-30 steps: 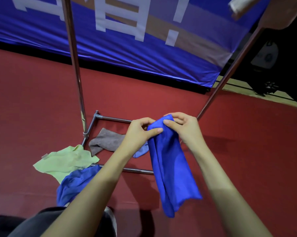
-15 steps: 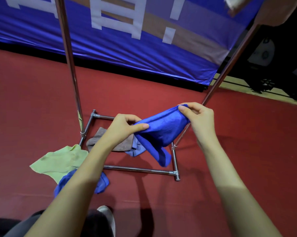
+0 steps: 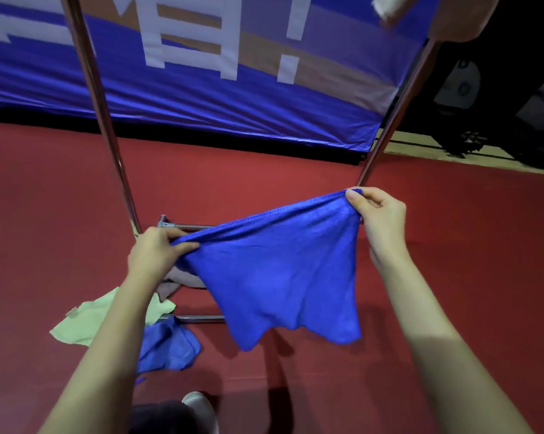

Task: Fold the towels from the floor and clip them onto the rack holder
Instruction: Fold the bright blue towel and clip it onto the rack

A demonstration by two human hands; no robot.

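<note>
A blue towel hangs spread out in the air between my hands, above the rack's base. My left hand pinches its left top corner. My right hand pinches its right top corner, held higher. On the red floor lie a light green towel, a grey towel partly hidden behind the held one, and another blue towel. The metal rack holder stands ahead, with a left pole and a right pole rising out of view.
A blue banner with white lettering hangs behind the rack. The rack's base bars lie on the red carpet. My shoe shows at the bottom. Dark equipment stands at the far right.
My hands have drawn apart, the right one up and to the right, stretching the bunched blue towel out flat between them.
</note>
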